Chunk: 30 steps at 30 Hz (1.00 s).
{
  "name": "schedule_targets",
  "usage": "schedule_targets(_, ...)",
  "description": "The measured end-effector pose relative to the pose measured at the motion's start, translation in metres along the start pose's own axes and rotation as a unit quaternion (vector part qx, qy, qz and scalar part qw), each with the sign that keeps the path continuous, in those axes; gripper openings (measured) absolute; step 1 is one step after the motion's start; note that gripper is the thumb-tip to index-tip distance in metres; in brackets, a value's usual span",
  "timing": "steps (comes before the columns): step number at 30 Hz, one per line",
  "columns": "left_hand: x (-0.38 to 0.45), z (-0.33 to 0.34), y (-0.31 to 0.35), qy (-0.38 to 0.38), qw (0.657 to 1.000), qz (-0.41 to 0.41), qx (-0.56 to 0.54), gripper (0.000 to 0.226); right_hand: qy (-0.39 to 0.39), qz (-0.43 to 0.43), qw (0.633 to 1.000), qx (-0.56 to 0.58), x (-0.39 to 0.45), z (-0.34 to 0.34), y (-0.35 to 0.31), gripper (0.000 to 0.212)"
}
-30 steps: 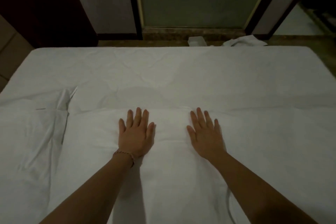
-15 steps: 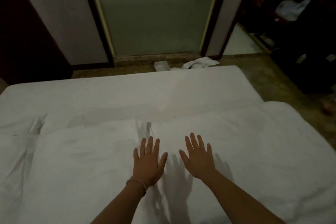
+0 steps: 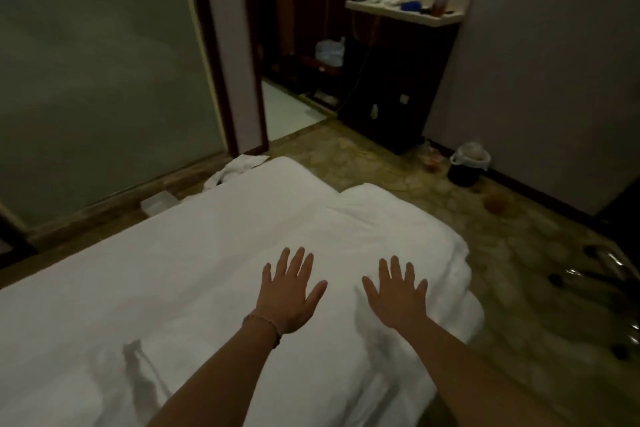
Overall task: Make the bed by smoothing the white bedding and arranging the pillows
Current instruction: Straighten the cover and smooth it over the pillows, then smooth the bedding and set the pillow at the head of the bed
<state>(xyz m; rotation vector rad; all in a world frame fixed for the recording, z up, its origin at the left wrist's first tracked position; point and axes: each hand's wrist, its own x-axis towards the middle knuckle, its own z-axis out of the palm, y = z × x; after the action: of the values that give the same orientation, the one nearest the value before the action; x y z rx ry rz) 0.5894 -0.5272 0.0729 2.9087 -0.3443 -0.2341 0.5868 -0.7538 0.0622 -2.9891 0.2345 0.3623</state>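
The white bedding point(image 3: 145, 281) covers the bed across the lower left and middle of the head view. A thicker white duvet layer point(image 3: 408, 218) lies folded along the bed's right edge. My left hand point(image 3: 289, 291), with a thin bracelet at the wrist, is spread flat with straight fingers over the bedding. My right hand point(image 3: 398, 295) is spread the same way beside it, near the right edge. Both palms face down; whether they press the fabric or hover just above it is unclear. No pillow shows.
A frosted glass panel point(image 3: 97, 62) stands behind the bed. White cloths point(image 3: 235, 166) and a small box point(image 3: 159, 204) lie on the floor beside it. A dark cabinet point(image 3: 394, 73) with a cluttered shelf and a bin point(image 3: 469, 163) stand at the right wall.
The view has swung right, toward the bed's right edge. Both hands have moved rightward across the bedding, still spread flat, and now lie wider apart.
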Motion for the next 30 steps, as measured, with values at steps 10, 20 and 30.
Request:
schedule_targets(10,0.145,0.012,0.105,-0.058,0.994,0.090,0.033,0.106,-0.034,0.130,0.988,0.077,0.092,-0.016,0.129,0.075)
schedule_targets(20,0.437,0.075,0.192,-0.052,0.996,0.067,0.020,0.115,0.043,0.078,0.989,0.119,0.376,0.021,0.241,0.090)
schedule_targets(30,0.674,0.199,0.264,-0.110,0.986,0.101,0.067,0.083,-0.007,0.090,0.992,0.092,0.570,0.065,0.321,0.082)
